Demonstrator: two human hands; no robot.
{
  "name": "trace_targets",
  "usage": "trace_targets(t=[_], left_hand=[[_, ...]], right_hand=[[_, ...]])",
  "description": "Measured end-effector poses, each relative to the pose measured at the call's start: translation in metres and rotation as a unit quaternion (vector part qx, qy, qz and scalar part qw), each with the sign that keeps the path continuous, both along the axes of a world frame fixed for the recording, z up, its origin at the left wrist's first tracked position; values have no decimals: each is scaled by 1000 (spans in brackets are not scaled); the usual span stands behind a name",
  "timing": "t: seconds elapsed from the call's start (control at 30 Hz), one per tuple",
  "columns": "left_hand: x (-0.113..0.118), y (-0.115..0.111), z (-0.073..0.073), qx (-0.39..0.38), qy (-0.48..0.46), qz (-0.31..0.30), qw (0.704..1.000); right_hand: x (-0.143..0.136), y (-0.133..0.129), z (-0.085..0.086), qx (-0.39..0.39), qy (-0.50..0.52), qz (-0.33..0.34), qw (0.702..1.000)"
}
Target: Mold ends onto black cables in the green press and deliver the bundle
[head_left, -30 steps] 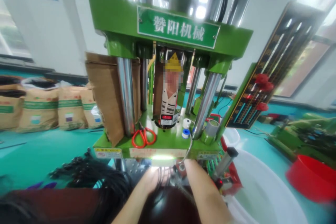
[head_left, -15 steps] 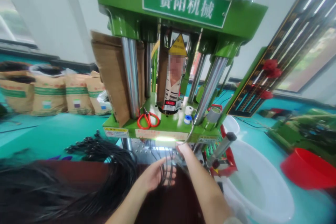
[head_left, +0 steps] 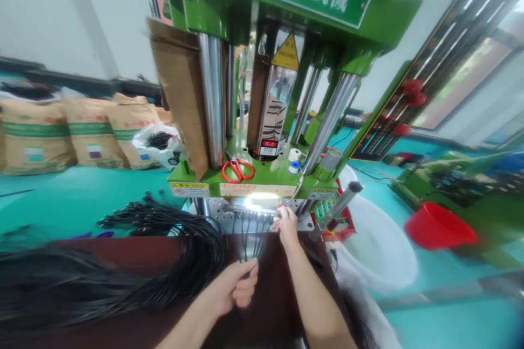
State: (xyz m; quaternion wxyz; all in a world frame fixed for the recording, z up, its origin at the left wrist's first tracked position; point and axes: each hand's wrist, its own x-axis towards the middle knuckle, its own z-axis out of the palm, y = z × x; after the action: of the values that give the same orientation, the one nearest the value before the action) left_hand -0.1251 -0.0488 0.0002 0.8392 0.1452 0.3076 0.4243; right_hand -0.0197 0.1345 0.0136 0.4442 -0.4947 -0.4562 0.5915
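My left hand (head_left: 245,283) is closed around several thin black cables (head_left: 250,237) below the green press (head_left: 192,174). Those cables run up to a metal bar (head_left: 249,211) under the lit front edge of the press. At the bar's right end is my right hand (head_left: 287,223), its fingers pinched on it. To the left of my hands a thick bundle of black cables (head_left: 196,234) curves over the dark red table (head_left: 123,251).
Red-handled scissors (head_left: 238,170) and a blue-and-white roll (head_left: 294,167) lie on the press. A cardboard sheet (head_left: 180,103) leans at its left column. A white tub (head_left: 380,251) and red basin (head_left: 438,226) stand right. Paper sacks (head_left: 36,136) stand back left.
My left hand has closed around the cables and sits lower. My right hand now shows at the bar's right end. The view has shifted, and the bar is more visible.
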Motion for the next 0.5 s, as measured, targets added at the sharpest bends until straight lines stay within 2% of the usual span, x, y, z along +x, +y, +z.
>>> trace_targets(t=[0.1, 0.17, 0.23, 0.3, 0.37, 0.4, 0.47, 0.5], left_hand=[[-17, -26, -15, 25, 31, -89, 995], [-26, -42, -21, 65, 42, -103, 992], [-31, -52, -19, 94, 51, -112, 988], [-34, -59, -12, 134, 85, -158, 975], [-38, -63, -5, 206, 145, -218, 943], [-41, -65, -2, 248, 161, -230, 927], [-54, -69, -1, 311, 122, -196, 922], [-64, -70, 0, 327, 71, -145, 931]], right_hand=[[11, -17, 0, -24, 8, -27, 999], [20, -29, 0, -21, 7, -34, 999], [26, -41, -1, -19, 9, -51, 998], [28, -51, -2, -20, 17, -80, 996], [30, -59, -1, -11, 21, -113, 993], [32, -62, 0, -1, 18, -126, 992], [41, -69, 2, 19, 1, -144, 989], [48, -74, 2, 24, -8, -148, 989]])
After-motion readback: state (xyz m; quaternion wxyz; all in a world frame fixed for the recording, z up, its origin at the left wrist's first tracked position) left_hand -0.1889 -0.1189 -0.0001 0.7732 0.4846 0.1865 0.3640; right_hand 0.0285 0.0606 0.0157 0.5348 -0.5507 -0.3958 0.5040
